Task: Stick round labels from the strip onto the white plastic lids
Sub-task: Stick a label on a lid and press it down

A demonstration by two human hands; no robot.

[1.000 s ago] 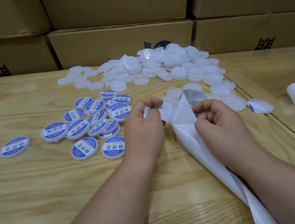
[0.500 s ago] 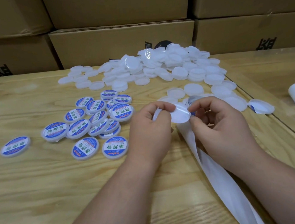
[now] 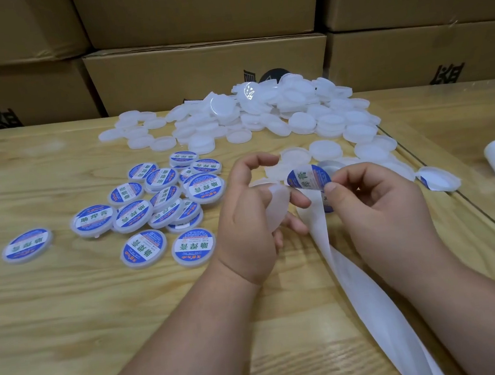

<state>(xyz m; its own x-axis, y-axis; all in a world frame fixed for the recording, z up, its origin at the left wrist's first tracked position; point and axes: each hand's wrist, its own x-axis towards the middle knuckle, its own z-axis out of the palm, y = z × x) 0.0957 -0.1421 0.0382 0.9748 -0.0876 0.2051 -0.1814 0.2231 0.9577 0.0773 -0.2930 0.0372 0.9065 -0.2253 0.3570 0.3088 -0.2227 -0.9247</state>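
1. The right hand pinches 1 round blue label by its edge between thumb and fingertip, lifted above the white backing strip that trails toward the near table edge
2. The left hand cradles 1 bare white lid on curled fingers, its thumb and forefinger arched above and apart; the lid's face tilts toward the label, which sits just beside its upper right
3. To do this well, I would keep the pinch on the label's very rim, so as little adhesive as possible meets skin
4. Steady the lid flat in the left fingers before contact, and centre the label over it by eye
5. Lay 1 edge down first, then smooth across with the free thumb so no air stays trapped; a crooked start will likely wrinkle the thin film
6. Watch the strip: it twists below the right wrist and could drag the label sideways
7. The finished lids lie in a cluster left of the hands, and the unlabelled pile sits at the far side of the wooden table, so the done lid belongs left
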